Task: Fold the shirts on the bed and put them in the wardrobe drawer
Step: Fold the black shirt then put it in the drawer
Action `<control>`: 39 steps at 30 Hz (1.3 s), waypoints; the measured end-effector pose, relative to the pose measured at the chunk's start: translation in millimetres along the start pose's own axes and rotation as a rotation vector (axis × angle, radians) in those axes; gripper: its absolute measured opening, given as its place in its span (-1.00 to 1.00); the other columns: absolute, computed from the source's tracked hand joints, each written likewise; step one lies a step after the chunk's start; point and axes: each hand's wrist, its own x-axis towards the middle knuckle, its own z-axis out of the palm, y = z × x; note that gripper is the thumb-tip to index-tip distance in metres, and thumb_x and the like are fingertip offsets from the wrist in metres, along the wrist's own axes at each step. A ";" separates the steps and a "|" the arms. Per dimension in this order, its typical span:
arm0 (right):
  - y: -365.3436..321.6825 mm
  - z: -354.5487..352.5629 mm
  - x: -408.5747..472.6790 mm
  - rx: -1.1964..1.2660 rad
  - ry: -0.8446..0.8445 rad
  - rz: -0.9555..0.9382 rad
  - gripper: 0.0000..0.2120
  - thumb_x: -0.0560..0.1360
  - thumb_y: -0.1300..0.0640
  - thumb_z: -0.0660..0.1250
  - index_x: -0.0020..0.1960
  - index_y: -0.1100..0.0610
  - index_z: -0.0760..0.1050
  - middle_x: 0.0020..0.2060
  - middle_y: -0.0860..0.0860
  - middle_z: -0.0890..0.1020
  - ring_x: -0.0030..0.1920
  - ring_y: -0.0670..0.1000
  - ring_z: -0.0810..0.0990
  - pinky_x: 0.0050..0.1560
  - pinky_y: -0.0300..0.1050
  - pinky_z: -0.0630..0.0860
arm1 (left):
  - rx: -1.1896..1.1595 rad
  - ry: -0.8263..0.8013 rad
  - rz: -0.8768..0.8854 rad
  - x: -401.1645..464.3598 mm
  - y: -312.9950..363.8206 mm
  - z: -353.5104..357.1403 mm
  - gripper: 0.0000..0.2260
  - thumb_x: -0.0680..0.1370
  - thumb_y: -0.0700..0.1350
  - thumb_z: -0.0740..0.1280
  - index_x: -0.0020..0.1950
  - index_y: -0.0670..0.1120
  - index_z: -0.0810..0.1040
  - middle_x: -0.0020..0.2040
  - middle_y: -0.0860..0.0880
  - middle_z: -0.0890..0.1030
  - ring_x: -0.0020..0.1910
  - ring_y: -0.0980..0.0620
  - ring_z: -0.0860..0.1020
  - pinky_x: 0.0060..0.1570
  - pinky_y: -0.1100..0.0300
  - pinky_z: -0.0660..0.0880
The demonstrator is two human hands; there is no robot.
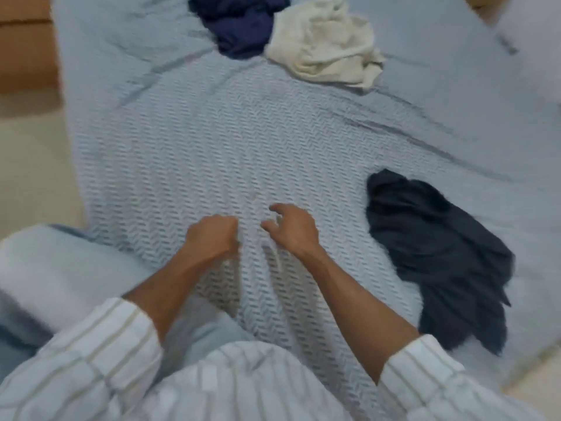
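Crumpled dark grey shirt (pixel 437 262) lies lengthwise toward the bed's (pixel 212 141) near edge; left hand (pixel 212 237) fisted, right hand (pixel 290 229) loosely curled, both empty.

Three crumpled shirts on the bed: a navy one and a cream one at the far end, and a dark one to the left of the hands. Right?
Not quite. The head view shows the dark shirt to the right of the hands, not the left. The navy shirt and cream shirt do lie crumpled at the far end.

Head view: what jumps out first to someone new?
Two bare hands, left hand and right hand, hover low over the pale blue textured bed cover at centre. A crumpled dark grey shirt lies just right of them. At the far side, a navy shirt and a cream shirt sit bunched together, touching.
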 end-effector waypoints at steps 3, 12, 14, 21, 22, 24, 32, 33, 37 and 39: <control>84.1 -42.5 -28.1 -0.009 0.195 0.086 -0.51 0.58 -0.07 0.31 0.47 0.03 0.40 0.42 0.04 0.46 0.41 0.13 0.39 0.38 0.04 0.34 | 0.019 0.021 0.074 -0.6 41.9 11.6 -0.69 0.55 0.07 0.28 0.28 0.04 0.50 0.26 -0.07 0.57 0.24 -0.15 0.53 0.17 -0.01 0.51; 230.8 -118.8 -55.2 -0.352 0.205 0.508 -0.37 0.57 -0.09 0.33 0.55 -0.02 0.16 0.44 0.13 0.32 0.39 0.25 0.33 0.26 0.27 0.39 | -0.046 0.076 0.343 11.1 138.5 14.5 -0.60 0.63 0.12 0.22 0.47 0.11 0.38 0.36 0.00 0.53 0.35 -0.07 0.47 0.24 -0.02 0.47; 224.6 -118.6 -46.9 -0.249 0.323 0.442 -0.62 0.62 0.00 0.23 0.42 0.02 0.40 0.30 0.12 0.48 0.27 0.22 0.46 0.17 0.17 0.50 | -0.099 0.070 0.362 11.4 141.3 12.4 -0.61 0.63 0.10 0.24 0.46 0.09 0.40 0.35 0.01 0.54 0.33 -0.05 0.48 0.26 0.00 0.47; 72.6 -76.0 -33.0 0.328 0.333 -0.146 -0.70 0.54 0.19 0.37 0.25 0.21 0.58 0.16 0.09 0.64 0.19 0.07 0.57 0.30 -0.12 0.40 | -1.441 -0.236 0.032 7.1 116.1 -11.6 -0.56 0.62 0.24 0.22 0.25 -0.07 0.61 0.16 -0.13 0.65 0.09 -0.07 0.63 0.17 -0.14 0.57; 47.8 -66.8 -36.7 0.405 0.261 -0.248 -0.75 0.51 0.21 0.38 0.19 0.19 0.60 0.06 0.02 0.65 0.11 0.01 0.59 0.26 -0.10 0.46 | -1.642 -0.326 -0.006 5.5 106.2 -17.5 -0.53 0.62 0.26 0.18 0.18 -0.08 0.64 0.10 -0.15 0.67 0.02 -0.09 0.65 0.12 -0.14 0.58; 6.3 -54.9 -46.6 0.474 0.075 -0.419 -0.83 0.47 0.21 0.41 0.04 0.05 0.61 -0.12 -0.17 0.61 -0.05 -0.15 0.59 0.07 -0.15 0.51 | -1.861 -0.370 -0.013 3.1 77.7 -28.3 -0.56 0.65 0.15 0.17 -0.01 -0.14 0.70 -0.09 -0.16 0.68 -0.17 -0.08 0.66 -0.09 0.01 0.58; -23.8 -48.9 -36.5 0.632 0.116 -0.023 -0.68 0.53 -0.19 0.33 -0.12 0.05 0.63 -0.18 -0.06 0.71 -0.13 -0.03 0.68 0.04 0.11 0.66 | -1.868 0.045 -0.011 -9.3 -36.0 -46.3 -0.82 0.66 -0.26 0.22 0.09 -0.14 0.61 -0.02 -0.14 0.71 -0.07 -0.06 0.68 -0.13 0.07 0.60; -26.0 -48.7 -32.2 0.728 0.128 0.145 -0.65 0.54 -0.22 0.31 -0.08 0.06 0.62 -0.14 -0.02 0.70 -0.13 -0.02 0.67 0.02 0.11 0.67 | -1.852 0.053 0.068 -15.5 -43.4 -48.8 -0.81 0.66 -0.28 0.22 0.09 -0.13 0.62 -0.03 -0.13 0.71 -0.07 -0.05 0.68 -0.10 0.09 0.61; -60.0 -56.1 -10.7 1.041 -0.189 0.430 -0.28 0.40 -0.41 0.37 0.19 0.21 0.56 0.09 0.12 0.68 0.02 0.13 0.68 0.02 0.09 0.65 | -1.533 0.009 0.421 -27.7 -61.7 -54.9 -0.87 0.47 -0.29 0.41 -0.05 -0.14 0.71 -0.09 -0.12 0.70 -0.06 -0.04 0.64 0.02 0.07 0.56; -89.7 -58.9 -3.5 1.050 -0.372 0.384 -0.14 0.32 -0.43 0.45 0.25 0.30 0.55 0.02 0.10 0.67 -0.06 0.13 0.66 0.05 0.04 0.61 | -1.244 -0.087 0.514 -32.7 -63.8 -59.0 -0.86 0.33 -0.22 0.45 -0.14 -0.16 0.72 -0.09 -0.14 0.71 -0.03 -0.02 0.67 0.09 0.05 0.54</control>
